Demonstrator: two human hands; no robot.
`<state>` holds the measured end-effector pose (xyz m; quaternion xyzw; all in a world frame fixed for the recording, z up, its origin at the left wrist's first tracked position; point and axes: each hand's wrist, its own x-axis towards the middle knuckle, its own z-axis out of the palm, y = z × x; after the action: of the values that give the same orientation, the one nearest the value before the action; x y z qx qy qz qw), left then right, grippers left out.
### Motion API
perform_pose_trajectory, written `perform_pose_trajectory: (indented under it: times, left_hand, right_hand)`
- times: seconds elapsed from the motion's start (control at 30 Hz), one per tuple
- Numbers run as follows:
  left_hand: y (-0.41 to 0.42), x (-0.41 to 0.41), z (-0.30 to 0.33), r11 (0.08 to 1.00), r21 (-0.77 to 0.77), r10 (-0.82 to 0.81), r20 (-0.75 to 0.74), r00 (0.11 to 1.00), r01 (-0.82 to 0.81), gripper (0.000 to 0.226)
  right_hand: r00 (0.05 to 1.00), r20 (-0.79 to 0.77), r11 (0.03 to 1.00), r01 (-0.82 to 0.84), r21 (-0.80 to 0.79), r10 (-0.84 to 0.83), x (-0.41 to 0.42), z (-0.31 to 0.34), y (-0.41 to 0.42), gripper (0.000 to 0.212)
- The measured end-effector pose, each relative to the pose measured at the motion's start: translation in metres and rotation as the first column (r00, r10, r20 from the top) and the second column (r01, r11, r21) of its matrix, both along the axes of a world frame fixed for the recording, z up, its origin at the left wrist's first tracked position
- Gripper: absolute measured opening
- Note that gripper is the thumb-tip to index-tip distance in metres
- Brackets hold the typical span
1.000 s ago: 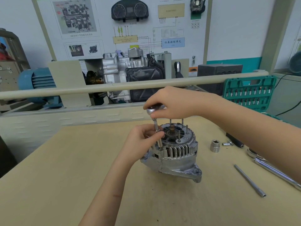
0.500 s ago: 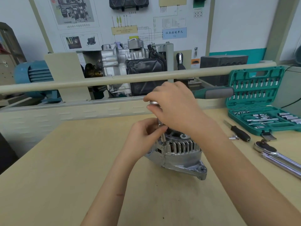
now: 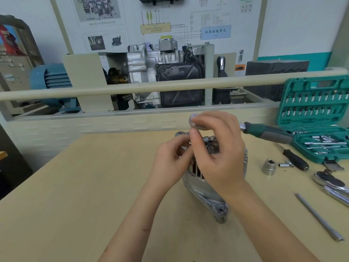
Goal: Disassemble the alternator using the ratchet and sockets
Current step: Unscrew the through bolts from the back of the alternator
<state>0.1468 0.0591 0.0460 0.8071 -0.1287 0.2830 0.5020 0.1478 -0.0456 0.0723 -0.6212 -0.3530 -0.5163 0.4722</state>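
The ratchet (image 3: pixel 264 131) head is pinched in the right grip (image 3: pixel 217 148); just below it, the alternator (image 3: pixel 211 193) top is fingered by the left grip (image 3: pixel 170 159), what it holds being unclear.

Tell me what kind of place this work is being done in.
Most likely an automotive training workshop. A wiring-diagram teaching board hangs on the wall, a cutaway gearbox display stands behind the bench, and an open green socket set case sits beside the alternator being worked on.
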Motion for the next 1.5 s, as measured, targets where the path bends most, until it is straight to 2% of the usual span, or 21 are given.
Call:
perform_pose_trajectory:
  times: [0.1, 0.17, 0.23, 0.3, 0.43, 0.53, 0.6, 0.7, 0.77, 0.93, 1.1, 1.17, 1.2, 1.27, 1.37, 1.5]
  left_hand:
    - [-0.001, 0.001, -0.003, 0.998, -0.048, -0.039, -0.016, 0.999, 0.038, 0.018]
    - [0.0, 0.002, -0.006, 0.999, -0.023, -0.047, -0.035, 0.998, 0.046, 0.015]
    - [0.001, 0.003, -0.008, 0.999, 0.008, -0.033, -0.04, 0.999, 0.034, 0.022]
    - [0.001, 0.003, -0.007, 0.999, 0.027, -0.023, -0.041, 0.999, 0.024, 0.029]
    - [0.001, 0.003, 0.0, 0.997, -0.058, -0.057, -0.002, 0.998, 0.056, 0.025]
    - [0.01, 0.005, 0.005, 0.993, -0.111, 0.044, 0.026, 0.999, -0.041, 0.023]
    - [0.021, 0.007, 0.005, 0.994, -0.028, 0.103, -0.065, 0.993, -0.105, 0.019]
    - [0.028, 0.007, 0.002, 0.987, 0.159, 0.047, -0.306, 0.951, 0.003, 0.008]
    - [0.028, 0.009, -0.001, 0.981, 0.191, 0.04, -0.339, 0.94, 0.027, 0.008]
    - [0.025, 0.01, -0.001, 0.973, 0.231, 0.047, -0.257, 0.965, 0.014, 0.013]
    - [0.03, 0.008, 0.01, 0.992, -0.052, 0.114, -0.047, 0.992, -0.116, 0.014]
    - [0.043, 0.006, 0.014, 0.982, -0.108, 0.151, -0.038, 0.988, -0.154, 0.011]
    - [0.051, 0.005, 0.014, 0.982, -0.069, 0.171, -0.079, 0.982, -0.177, 0.01]
    - [0.07, 0.006, 0.009, 0.967, 0.136, 0.245, -0.245, 0.938, -0.217, 0.009]
    - [0.094, 0.015, -0.011, 0.896, 0.399, 0.385, -0.476, 0.79, -0.196, 0.006]
    - [0.109, 0.025, -0.042, 0.864, 0.491, 0.443, -0.643, 0.625, -0.108, 0.007]
  right_hand:
    - [0.989, -0.032, 0.976, 0.14, -0.167, -0.148, 0.006, 0.008, -0.013, 0.024]
    - [0.948, -0.131, 0.904, 0.227, -0.362, -0.291, 0.012, 0.011, -0.023, 0.029]
    - [0.897, -0.266, 0.836, 0.176, -0.52, -0.354, 0.018, 0.012, -0.033, 0.031]
    - [0.861, -0.393, 0.825, 0.053, -0.562, -0.322, 0.024, 0.013, -0.043, 0.037]
    - [0.887, -0.373, 0.869, 0.061, -0.492, -0.274, 0.028, 0.015, -0.053, 0.039]
    - [0.893, -0.381, 0.926, 0.091, -0.366, -0.238, 0.032, 0.018, -0.061, 0.038]
    - [0.898, -0.381, 0.952, 0.112, -0.284, -0.219, 0.035, 0.021, -0.07, 0.035]
    - [0.905, -0.37, 0.971, 0.147, -0.188, -0.208, 0.038, 0.022, -0.08, 0.03]
    - [0.905, -0.371, 0.974, 0.161, -0.159, -0.21, 0.039, 0.023, -0.084, 0.032]
    - [0.908, -0.367, 0.976, 0.155, -0.151, -0.201, 0.039, 0.024, -0.085, 0.031]
    - [0.913, -0.363, 0.979, 0.141, -0.144, -0.185, 0.039, 0.023, -0.084, 0.029]
    - [0.916, -0.359, 0.98, 0.139, -0.142, -0.182, 0.039, 0.023, -0.084, 0.027]
    - [0.917, -0.357, 0.981, 0.139, -0.139, -0.18, 0.038, 0.023, -0.084, 0.025]
    - [0.919, -0.354, 0.982, 0.138, -0.13, -0.176, 0.038, 0.024, -0.085, 0.022]
    - [0.918, -0.358, 0.984, 0.136, -0.119, -0.171, 0.037, 0.024, -0.086, 0.018]
    - [0.915, -0.363, 0.982, 0.145, -0.12, -0.179, 0.037, 0.025, -0.088, 0.024]
